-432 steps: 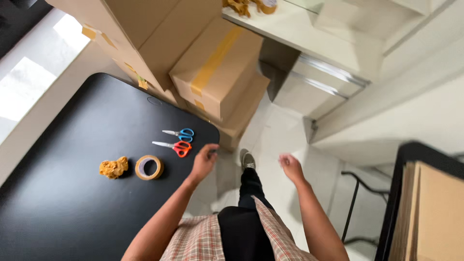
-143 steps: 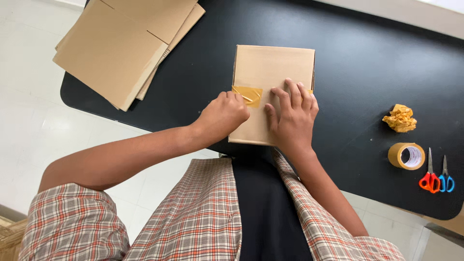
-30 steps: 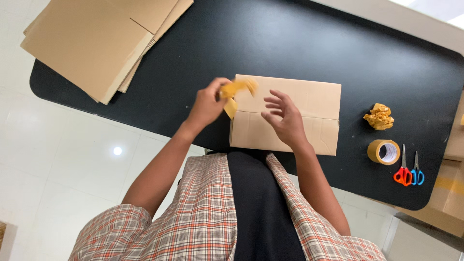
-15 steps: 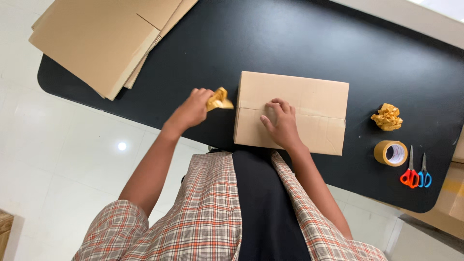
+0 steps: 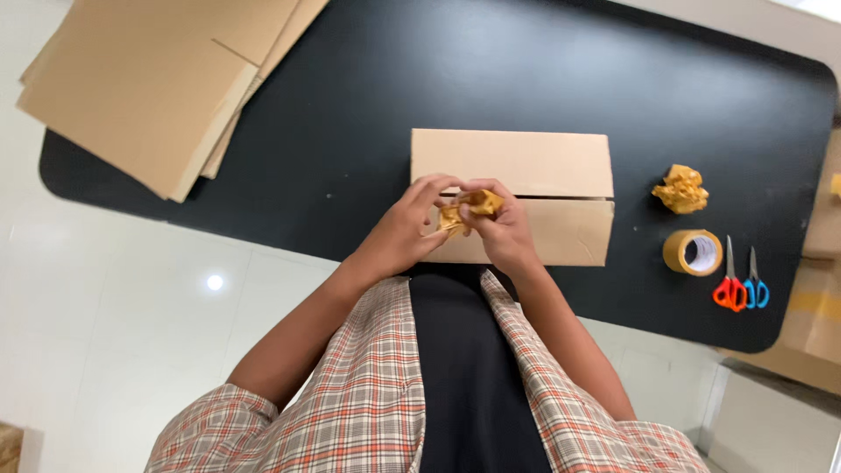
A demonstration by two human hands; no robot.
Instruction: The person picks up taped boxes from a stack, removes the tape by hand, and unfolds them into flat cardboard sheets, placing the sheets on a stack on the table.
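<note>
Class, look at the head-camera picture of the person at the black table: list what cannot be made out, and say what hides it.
- Crumpled yellow tape, head view: mostly covered by the left hand and right hand.
- Cardboard box: contents unseen, flaps shut.
- Flat cardboard sheets: cut off by the top edge.
- Stacked boxes: cut off by the right edge.
- Scissors: blades too small to tell apart.

Matt brown cardboard on the box (image 5: 526, 175) and the flat sheets (image 5: 149, 88). Crinkly, slightly shiny tape wad (image 5: 467, 210) pinched between both hands. Smooth matt black tabletop (image 5: 350, 105). Glossy tape roll (image 5: 692, 252), plastic-handled scissors (image 5: 740, 285) with metal blades. Woven plaid cloth shirt (image 5: 368, 394).
</note>
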